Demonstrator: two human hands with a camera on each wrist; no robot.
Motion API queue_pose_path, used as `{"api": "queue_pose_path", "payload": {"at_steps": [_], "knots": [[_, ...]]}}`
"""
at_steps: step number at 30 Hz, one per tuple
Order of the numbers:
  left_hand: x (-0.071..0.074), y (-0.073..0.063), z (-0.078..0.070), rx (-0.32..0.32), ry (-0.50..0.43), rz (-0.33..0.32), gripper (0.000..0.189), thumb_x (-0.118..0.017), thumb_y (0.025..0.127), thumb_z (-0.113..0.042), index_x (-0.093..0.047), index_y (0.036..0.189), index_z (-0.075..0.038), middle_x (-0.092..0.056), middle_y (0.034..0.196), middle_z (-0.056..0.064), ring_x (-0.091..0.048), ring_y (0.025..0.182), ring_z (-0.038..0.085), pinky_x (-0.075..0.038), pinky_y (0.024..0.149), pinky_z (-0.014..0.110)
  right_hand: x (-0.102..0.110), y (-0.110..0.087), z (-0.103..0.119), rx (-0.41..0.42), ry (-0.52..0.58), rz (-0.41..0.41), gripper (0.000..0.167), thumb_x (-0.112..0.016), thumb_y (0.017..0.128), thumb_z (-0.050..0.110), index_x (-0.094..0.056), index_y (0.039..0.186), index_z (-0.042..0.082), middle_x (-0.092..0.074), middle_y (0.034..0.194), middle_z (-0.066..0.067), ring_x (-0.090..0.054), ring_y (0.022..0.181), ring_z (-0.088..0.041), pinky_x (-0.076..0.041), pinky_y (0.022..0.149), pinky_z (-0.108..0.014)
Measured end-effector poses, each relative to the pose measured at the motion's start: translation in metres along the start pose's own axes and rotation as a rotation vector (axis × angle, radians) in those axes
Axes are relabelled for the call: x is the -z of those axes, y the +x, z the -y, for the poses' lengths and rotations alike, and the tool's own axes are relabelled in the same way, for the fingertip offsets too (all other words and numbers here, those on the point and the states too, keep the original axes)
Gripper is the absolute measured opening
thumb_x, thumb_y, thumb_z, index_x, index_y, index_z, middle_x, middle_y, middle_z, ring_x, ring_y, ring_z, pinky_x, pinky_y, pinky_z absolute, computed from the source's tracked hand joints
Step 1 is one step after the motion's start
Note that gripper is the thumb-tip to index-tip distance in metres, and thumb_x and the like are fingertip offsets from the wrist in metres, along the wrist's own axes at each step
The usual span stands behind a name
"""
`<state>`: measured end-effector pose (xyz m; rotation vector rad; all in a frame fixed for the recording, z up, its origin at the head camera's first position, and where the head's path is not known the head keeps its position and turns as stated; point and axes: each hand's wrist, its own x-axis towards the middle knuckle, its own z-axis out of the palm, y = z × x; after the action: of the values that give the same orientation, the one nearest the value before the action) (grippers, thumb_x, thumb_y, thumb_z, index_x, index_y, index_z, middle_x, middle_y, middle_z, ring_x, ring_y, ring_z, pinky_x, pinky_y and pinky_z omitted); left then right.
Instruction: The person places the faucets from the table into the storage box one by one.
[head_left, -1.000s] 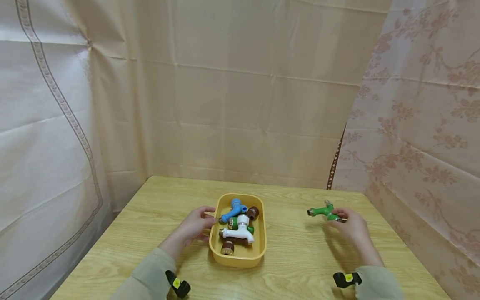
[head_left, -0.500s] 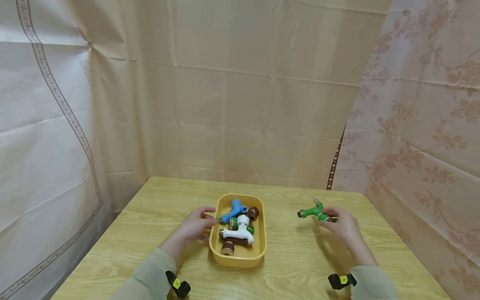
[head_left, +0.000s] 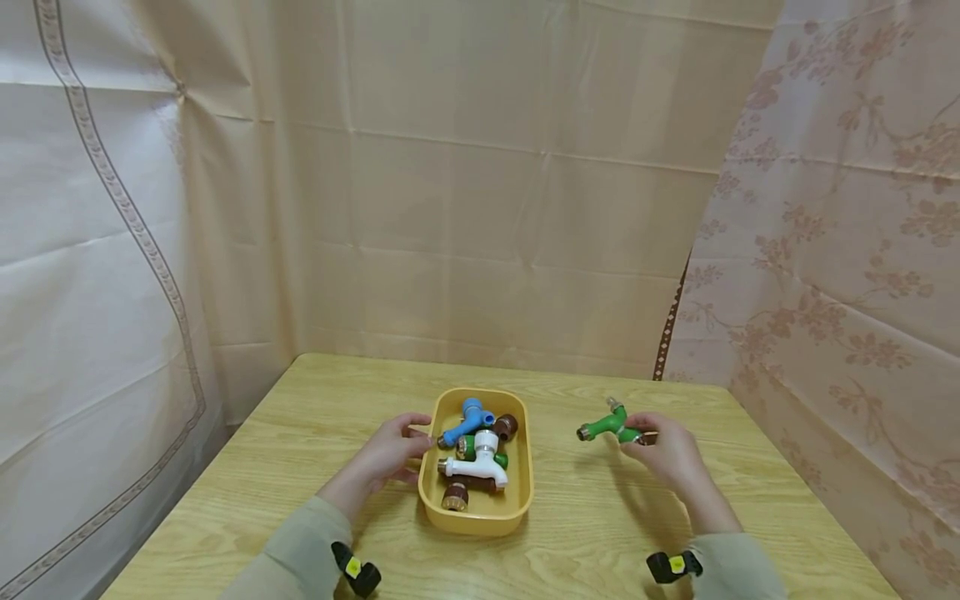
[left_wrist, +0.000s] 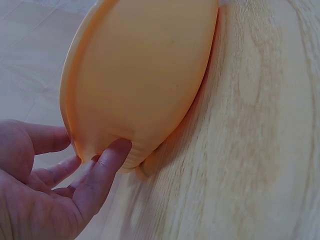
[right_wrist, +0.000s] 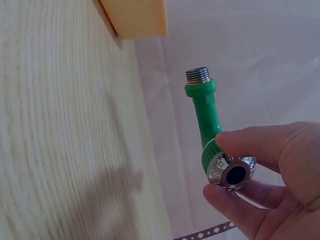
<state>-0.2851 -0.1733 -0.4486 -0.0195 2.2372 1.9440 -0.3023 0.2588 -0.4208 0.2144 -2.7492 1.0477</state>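
A green tap (head_left: 611, 425) with a threaded metal end is raised above the table at the right. My right hand (head_left: 666, 450) pinches it by its round knob, which has a chrome cap (right_wrist: 231, 171) in the right wrist view. My left hand (head_left: 392, 452) rests against the left side of a yellow plastic tub (head_left: 480, 523), its fingertips touching the outer wall and rim. Inside the tub lie a blue tap (head_left: 467, 423), a white tap (head_left: 480, 473) and a green tap (head_left: 467, 447), partly covered, with brown fittings (head_left: 455, 497) among them.
A wood-grain table (head_left: 315, 417) bears the tub. Beige cloth (head_left: 487, 208) hangs behind it, with patterned cloth (head_left: 847, 275) at the right and pale cloth (head_left: 97, 250) at the left.
Carrying the green tap, my right hand has moved left, closer to the tub. The left hand and the tub have stayed in place.
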Motion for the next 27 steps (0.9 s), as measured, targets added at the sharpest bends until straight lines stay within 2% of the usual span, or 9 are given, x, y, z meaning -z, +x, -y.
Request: {"api": "queue_pose_path", "payload": {"at_steps": [14,27], "knots": [[0.0,0.0,0.0,-0.003,0.009,0.001,0.046,-0.061,0.101,-0.008,-0.048,0.145,-0.003,-0.058,0.117,0.019,-0.066,0.096,0.029,-0.06,0.062,0.044,-0.018,0.001,0.01,0.07,0.022,0.019,0.026,-0.081,0.084,0.008,-0.071,0.108,0.006,-0.072,0.104,-0.007,-0.068,0.091,-0.025,-0.055,0.07,-0.034],[0.002,0.002,0.002,-0.004,0.013,0.005,0.047,-0.061,0.101,-0.009,-0.048,0.145,-0.003,-0.058,0.118,0.018,-0.067,0.096,0.028,-0.06,0.061,0.043,-0.02,-0.003,0.02,0.085,0.013,0.039,0.025,-0.081,0.086,0.008,-0.071,0.109,0.009,-0.071,0.107,-0.004,-0.068,0.095,-0.026,-0.057,0.074,-0.039]]}}
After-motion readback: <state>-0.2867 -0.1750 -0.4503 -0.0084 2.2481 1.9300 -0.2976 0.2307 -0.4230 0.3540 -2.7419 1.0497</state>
